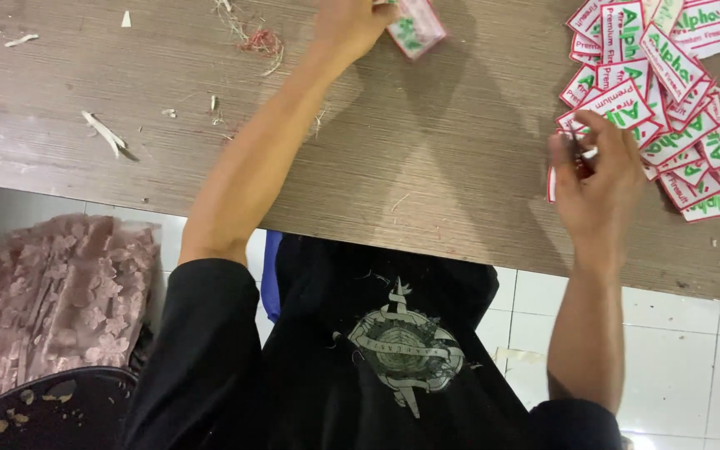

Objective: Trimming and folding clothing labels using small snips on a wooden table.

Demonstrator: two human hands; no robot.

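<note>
L hand point(350, 25) at 12 o'clock, top edge of view, fingers curled round a small stack of labels point(414, 29) — white w/ red border, green print. Stack sticks out toward 3 o'clock from the fist, tilted; fingertips partly cut off by frame edge, so exact pinch can't be told. Grip closed on stack.

R hand point(597, 179) at 3 o'clock, fingers point(618, 137) bent, half closed, thumb side toward 9 o'clock. Pinching a few labels at near edge of label pile point(685, 100); red edge of one shows below thumb point(553, 185). Hand touching pile's 7 o'clock corner.

Pile: loose, overlapping, many tilts, spread from 1 to 3 o'clock, runs off frame at right + top.

Table point(427, 167): grey-brown wood grain, near edge runs diagonal from 9 o'clock down to 4 o'clock. Open bare room betw the two hands, centre of table. Red/white thread scraps point(252, 37) at 11 o'clock, just beside L wrist; white offcut slivers point(106, 133) at 10 o'clock, well apart from hands.

Below table edge: black shirt w/ grey print point(402, 346) at 6 o'clock, white floor tiles point(677, 350) at 4–5 o'clock, pink lace fabric point(52, 292) at 8 o'clock, dark round bin rim point(52, 392) at 7 o'clock w/ scraps inside.
</note>
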